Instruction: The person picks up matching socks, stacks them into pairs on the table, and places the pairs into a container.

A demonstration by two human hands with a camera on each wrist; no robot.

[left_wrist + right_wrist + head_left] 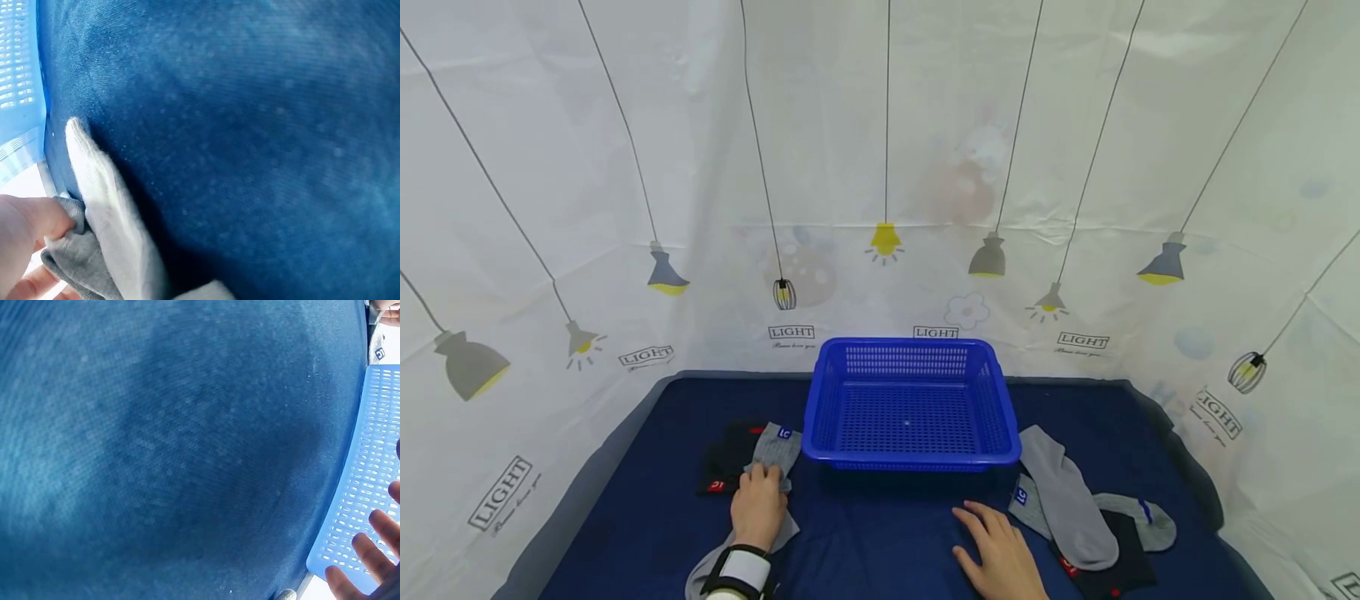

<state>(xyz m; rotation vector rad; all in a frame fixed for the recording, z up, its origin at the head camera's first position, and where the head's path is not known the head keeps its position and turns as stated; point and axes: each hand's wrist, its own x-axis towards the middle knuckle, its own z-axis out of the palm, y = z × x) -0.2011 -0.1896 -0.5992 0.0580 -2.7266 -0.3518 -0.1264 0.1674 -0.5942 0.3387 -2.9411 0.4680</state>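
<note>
Grey sock (773, 452) pinched, just beside basket rim (812, 404), navy cloth (865, 533) between hands (758, 510) (1002, 557)

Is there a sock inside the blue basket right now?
No, the blue basket shows only its bare slotted floor, with grey socks lying outside it on both sides.

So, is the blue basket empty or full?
Empty: in the head view, the blue basket shows its bare slotted floor, with nothing lying in it.

Basket (912, 459): glossy plastic; sock (777, 450): ribbed knit; tablecloth (872, 542): matt cloth.
</note>
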